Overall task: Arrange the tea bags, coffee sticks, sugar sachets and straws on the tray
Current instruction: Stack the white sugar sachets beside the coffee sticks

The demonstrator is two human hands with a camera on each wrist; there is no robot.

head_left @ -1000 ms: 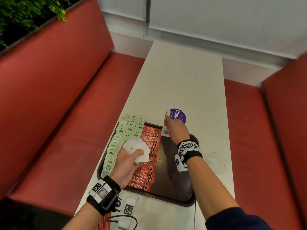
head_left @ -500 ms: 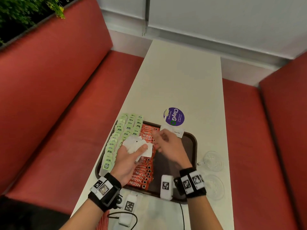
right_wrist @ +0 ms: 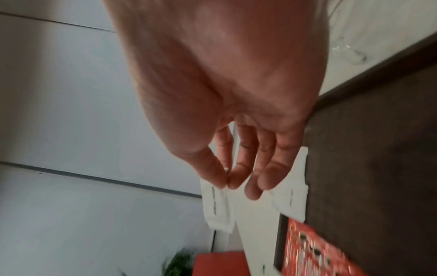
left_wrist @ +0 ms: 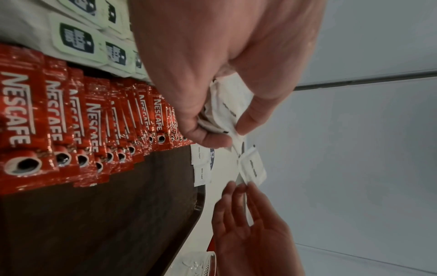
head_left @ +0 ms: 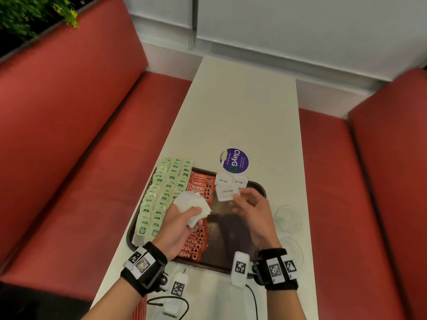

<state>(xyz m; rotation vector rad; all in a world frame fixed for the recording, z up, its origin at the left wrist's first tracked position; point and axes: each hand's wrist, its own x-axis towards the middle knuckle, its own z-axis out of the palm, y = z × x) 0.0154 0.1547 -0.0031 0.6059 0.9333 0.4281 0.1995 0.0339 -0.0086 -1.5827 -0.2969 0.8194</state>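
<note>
My left hand (head_left: 179,224) grips a bunch of white paper sugar sachets (head_left: 193,204) over the dark brown plastic tray (head_left: 231,239) on the white tabletop (head_left: 242,112); my right hand (head_left: 251,209) pinches one white sachet (head_left: 226,192) by its edge above the tray's bare middle; rows of green tea bags (head_left: 161,192) and red coffee sticks (head_left: 198,188) are laid out, done; two sachets (head_left: 232,180) lie at the far rim; I judge most sugar unplaced; no straws visible.

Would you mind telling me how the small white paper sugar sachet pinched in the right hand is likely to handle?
Probably light: the right hand lifts the white paper sugar sachet by one edge. Likely somewhat floppy, since it looks thin. Flat, so unlikely to roll.
</note>
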